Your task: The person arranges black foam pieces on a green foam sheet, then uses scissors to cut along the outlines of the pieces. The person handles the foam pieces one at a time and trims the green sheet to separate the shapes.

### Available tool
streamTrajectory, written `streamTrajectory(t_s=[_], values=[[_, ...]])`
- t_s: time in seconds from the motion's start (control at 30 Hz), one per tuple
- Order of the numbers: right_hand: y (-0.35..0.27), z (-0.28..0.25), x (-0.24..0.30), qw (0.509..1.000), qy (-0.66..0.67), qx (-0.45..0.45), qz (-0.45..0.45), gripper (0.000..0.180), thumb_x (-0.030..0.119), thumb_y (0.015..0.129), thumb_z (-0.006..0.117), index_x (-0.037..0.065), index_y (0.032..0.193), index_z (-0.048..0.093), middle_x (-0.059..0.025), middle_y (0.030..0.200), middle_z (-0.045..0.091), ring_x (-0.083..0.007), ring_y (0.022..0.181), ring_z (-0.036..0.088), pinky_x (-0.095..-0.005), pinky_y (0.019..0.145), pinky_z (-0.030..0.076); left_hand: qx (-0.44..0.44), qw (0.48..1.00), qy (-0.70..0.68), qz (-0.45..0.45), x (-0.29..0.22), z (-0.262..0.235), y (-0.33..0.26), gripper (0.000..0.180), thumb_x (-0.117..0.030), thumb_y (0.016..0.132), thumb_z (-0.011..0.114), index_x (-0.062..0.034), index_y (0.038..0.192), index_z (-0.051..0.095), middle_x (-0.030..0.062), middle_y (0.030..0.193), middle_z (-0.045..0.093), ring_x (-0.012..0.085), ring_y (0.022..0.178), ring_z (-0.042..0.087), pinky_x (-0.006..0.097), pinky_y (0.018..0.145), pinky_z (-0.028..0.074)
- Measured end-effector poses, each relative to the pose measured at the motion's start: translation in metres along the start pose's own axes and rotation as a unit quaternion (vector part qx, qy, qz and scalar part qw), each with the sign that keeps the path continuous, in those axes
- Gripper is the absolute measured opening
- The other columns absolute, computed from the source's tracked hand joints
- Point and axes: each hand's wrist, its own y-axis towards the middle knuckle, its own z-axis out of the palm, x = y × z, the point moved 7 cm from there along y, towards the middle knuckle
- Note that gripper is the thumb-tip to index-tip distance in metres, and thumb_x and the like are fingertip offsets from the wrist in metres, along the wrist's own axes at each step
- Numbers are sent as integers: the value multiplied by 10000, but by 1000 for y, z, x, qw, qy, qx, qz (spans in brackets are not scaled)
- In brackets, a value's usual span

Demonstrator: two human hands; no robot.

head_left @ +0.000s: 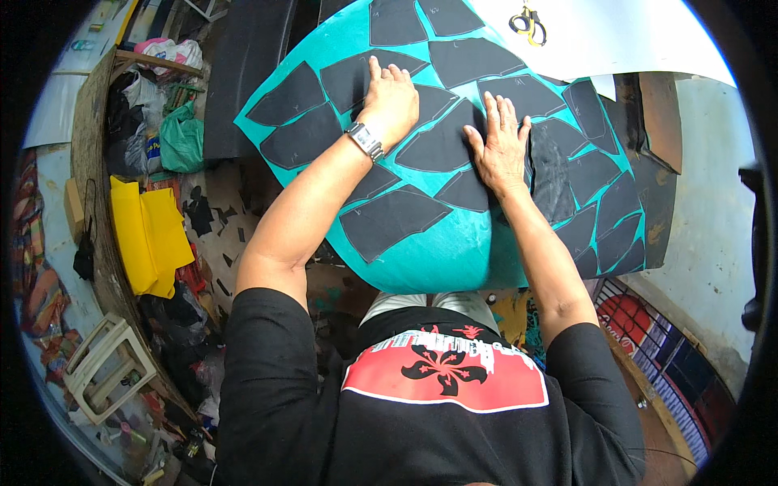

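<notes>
Pieces (393, 225), black, are touched by left hand (391, 107) and right hand (502, 154), both unclenched, nothing gripped; layout could be spoiled should teal sheet (454, 261) be dragged

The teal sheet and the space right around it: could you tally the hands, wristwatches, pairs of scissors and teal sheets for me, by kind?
Hands: 2 (left hand, right hand)
Wristwatch: 1
Scissors: 1 pair
Teal sheet: 1
Total: 5
</notes>
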Motion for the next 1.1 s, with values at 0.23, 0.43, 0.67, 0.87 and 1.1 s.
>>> streamTrajectory(t_s=[0.23,0.43,0.67,0.87,1.1], values=[[8,1,-1,1000,3,5,6,702,480,964,554,144,1539,329,-182,1552,369,-327,1475,285,-632,1169,154,-22,996,-74,-37,-1,7,-2,694,-453,944,578,19,1436,451,218,1464,461,351,1347,454,607,1145,242],[8,-19,5,995,20,-84,-42,694,450,883,654,72,1428,450,-145,1335,511,-324,1286,449,-602,1069,294,-114,979,-139,-92,-12,18,-14,775,-629,921,530,-169,1526,379,153,1588,340,380,1465,291,632,1117,241],[-34,-97,-127,990,34,-116,66,626,47,785,585,90,1401,480,-166,1401,542,-331,1297,525,-560,1140,282,-106,971,-176,-125,-10,33,-13,804,-650,932,503,-202,1566,295,128,1632,251,366,1504,207,675,1141,171],[-137,-174,-391,884,56,-65,460,691,50,795,589,160,1465,462,-153,1205,690,-283,1111,659,-376,992,481,-98,974,-156,-130,-8,39,-13,822,-661,936,489,-183,1572,282,120,1637,241,360,1511,190,694,1136,157],[-195,-178,-423,890,172,78,416,688,-50,712,587,134,1375,565,-30,933,614,-136,787,539,-265,777,458,-98,974,-154,-137,-6,43,-14,801,-656,952,465,-188,1575,277,97,1649,214,335,1519,180,719,1118,153]])
